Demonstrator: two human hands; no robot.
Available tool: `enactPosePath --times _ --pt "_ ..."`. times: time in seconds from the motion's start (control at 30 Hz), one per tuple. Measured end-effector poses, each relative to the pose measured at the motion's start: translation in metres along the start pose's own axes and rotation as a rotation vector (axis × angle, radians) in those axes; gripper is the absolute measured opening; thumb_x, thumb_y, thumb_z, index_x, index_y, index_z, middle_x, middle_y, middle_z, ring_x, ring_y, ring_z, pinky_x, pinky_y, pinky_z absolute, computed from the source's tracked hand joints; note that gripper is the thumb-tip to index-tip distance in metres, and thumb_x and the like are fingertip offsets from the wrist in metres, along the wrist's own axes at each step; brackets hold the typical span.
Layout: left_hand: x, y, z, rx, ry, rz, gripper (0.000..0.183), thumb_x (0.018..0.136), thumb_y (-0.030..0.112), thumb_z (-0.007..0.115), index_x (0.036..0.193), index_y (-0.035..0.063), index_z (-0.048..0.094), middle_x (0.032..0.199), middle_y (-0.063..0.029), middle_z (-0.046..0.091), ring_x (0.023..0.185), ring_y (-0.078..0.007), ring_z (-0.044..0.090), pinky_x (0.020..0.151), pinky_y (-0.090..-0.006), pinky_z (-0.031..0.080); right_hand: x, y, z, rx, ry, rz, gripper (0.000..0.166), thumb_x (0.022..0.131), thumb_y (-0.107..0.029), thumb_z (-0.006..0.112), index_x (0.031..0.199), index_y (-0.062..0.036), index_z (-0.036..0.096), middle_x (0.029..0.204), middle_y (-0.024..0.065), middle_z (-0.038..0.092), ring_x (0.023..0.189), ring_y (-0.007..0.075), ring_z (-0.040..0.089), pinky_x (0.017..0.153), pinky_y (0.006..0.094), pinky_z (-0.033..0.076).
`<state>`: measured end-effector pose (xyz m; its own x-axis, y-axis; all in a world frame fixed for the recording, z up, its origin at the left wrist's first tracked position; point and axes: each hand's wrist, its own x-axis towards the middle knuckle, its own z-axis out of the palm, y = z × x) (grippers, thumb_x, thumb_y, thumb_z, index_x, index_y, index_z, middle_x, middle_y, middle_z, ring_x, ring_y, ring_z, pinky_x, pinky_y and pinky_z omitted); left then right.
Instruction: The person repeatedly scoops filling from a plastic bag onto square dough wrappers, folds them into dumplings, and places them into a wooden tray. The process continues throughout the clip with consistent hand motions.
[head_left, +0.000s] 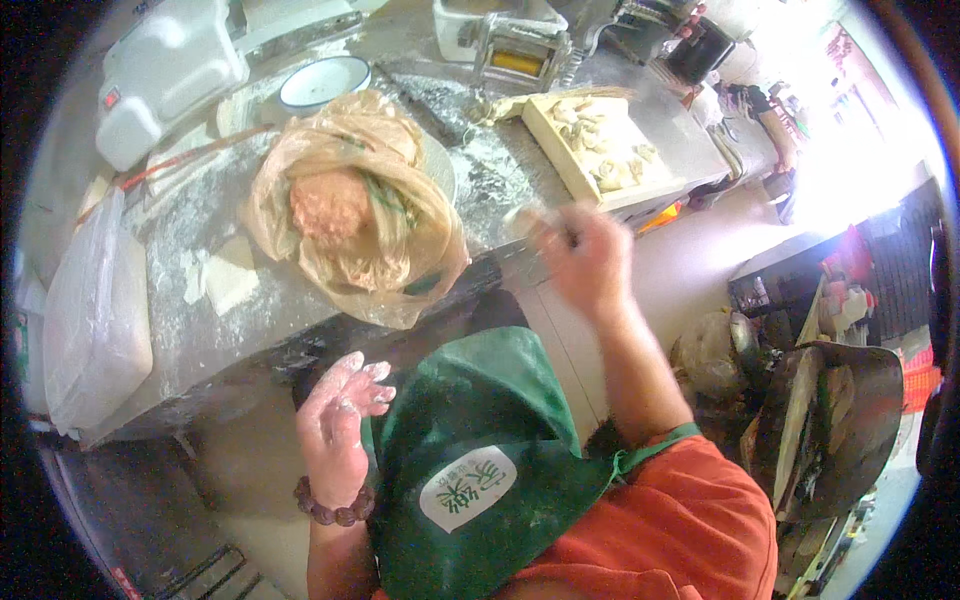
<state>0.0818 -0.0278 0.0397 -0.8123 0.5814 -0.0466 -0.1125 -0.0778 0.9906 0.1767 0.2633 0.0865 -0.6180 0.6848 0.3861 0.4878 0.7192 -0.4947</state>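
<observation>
My left hand (341, 427), flour on its fingertips and a dark bead bracelet at the wrist, is held empty in front of the green apron (480, 405), fingers loosely bent. Blurred, my right hand (589, 259) is over the table's front edge, near the tray; something pale shows at its fingertips, either dough or flour. Pink minced filling (330, 204) sits in an open plastic bag (390, 300) on the floured table (187, 322). Square dough wrappers (230, 279) lie to its left. A shallow wooden tray (559, 154) at the right holds several small filled dumplings (585, 131).
Behind the bag stands a white enamel bowl with a blue rim (325, 82). A metal roller machine (517, 60) is at the back. At left are a clear plastic bag (105, 315), a thin reddish stick (195, 154) and a white plastic container (169, 67). Another person's arm (776, 131) shows far right.
</observation>
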Motion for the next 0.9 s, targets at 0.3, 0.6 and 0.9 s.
enactPosePath --times 0.3,0.6,0.9 --pt "0.014 -0.007 -0.035 0.158 0.116 0.083 0.036 0.097 0.02 0.049 0.121 -0.0052 0.059 0.101 -0.015 0.071 0.074 -0.0152 0.065 0.066 -0.0265 0.053 0.115 0.143 -0.055 -0.211 0.101 0.204 0.033 0.085 -0.032 0.067 0.084 0.0003 0.07 0.074 0.0211 0.065 0.069 0.0313 0.066 0.067 0.0395 0.05" --pt "0.055 0.041 -0.102 1.079 0.478 0.264 0.021 0.092 0.012 0.063 0.11 0.0026 0.069 0.104 -0.0165 0.071 0.094 -0.0216 0.07 0.08 -0.0339 0.054 0.0 0.02 -0.039 0.388 -0.062 0.062 0.02 0.088 -0.014 0.065 0.076 0.001 0.059 0.068 -0.0019 0.054 0.062 0.0119 0.047 0.061 0.0289 0.045" --pt "0.17 0.062 -0.119 1.382 0.141 0.35 0.013 0.081 0.013 0.064 0.091 0.0063 0.069 0.099 -0.0186 0.067 0.092 -0.0381 0.063 0.078 -0.047 0.052 -0.121 -0.101 0.031 0.975 -0.89 -0.27 0.01 0.084 -0.006 0.067 0.093 -0.0036 0.071 0.078 0.0106 0.069 0.071 0.0232 0.068 0.067 0.0354 0.055"
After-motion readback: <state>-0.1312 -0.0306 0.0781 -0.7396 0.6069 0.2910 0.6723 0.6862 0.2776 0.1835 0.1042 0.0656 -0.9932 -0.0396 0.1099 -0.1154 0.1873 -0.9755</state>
